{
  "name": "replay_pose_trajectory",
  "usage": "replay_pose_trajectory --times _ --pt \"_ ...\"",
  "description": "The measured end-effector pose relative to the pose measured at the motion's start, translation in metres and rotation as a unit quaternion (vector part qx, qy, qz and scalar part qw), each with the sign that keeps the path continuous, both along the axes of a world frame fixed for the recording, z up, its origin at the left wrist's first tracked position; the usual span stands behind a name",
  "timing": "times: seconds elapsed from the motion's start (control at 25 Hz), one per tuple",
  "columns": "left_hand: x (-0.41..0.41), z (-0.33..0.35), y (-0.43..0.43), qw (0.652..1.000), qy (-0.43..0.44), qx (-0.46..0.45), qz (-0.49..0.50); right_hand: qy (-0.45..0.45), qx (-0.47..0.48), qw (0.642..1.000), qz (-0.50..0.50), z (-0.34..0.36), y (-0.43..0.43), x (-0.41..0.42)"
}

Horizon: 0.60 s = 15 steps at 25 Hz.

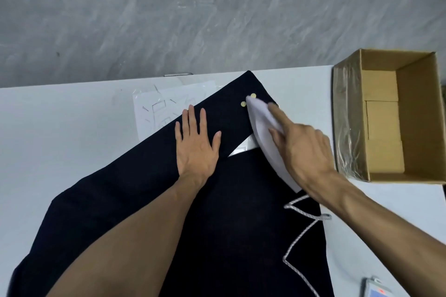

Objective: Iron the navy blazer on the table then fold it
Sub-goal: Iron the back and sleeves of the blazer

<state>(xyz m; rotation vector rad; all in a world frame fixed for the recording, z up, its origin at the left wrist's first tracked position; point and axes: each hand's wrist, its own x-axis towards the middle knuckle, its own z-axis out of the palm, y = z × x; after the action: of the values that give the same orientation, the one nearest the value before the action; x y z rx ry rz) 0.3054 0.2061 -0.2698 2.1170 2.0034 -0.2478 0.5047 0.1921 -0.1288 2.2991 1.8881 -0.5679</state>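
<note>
The navy blazer lies spread on the white table, one sleeve stretched toward the far edge with two gold buttons near its cuff. My left hand lies flat on that sleeve, fingers straight, pressing it down. My right hand grips a pale lilac iron that sits on the sleeve just right of the buttons, its tip pointing at them; the index finger stretches along the iron's top. A white braided cord trails from the iron across the blazer.
An open cardboard box stands at the table's right, close to my right hand. A sheet of paper with line drawings lies under the sleeve at the far edge. A small device sits at the bottom right. Grey floor lies beyond.
</note>
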Motion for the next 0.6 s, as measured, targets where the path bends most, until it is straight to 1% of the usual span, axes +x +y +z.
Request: replay_pose_trajectory --times 0.12,0.24,0.4,0.6 --pt "-0.001 0.003 0.000 1.000 -0.008 -0.013 -0.002 -0.005 -0.051 0.998 0.040 -0.005 -0.014 -0.005" --pt "-0.002 0.003 0.000 1.000 -0.018 -0.006 0.002 -0.034 -0.048 0.996 0.060 -0.019 -0.015 -0.008" --pt "-0.001 0.003 0.000 1.000 -0.012 -0.006 0.000 -0.045 -0.046 0.997 0.031 -0.025 -0.019 0.000" --pt "-0.001 0.002 -0.001 1.000 -0.024 0.001 0.004 -0.044 -0.018 0.999 -0.013 -0.031 -0.015 0.014"
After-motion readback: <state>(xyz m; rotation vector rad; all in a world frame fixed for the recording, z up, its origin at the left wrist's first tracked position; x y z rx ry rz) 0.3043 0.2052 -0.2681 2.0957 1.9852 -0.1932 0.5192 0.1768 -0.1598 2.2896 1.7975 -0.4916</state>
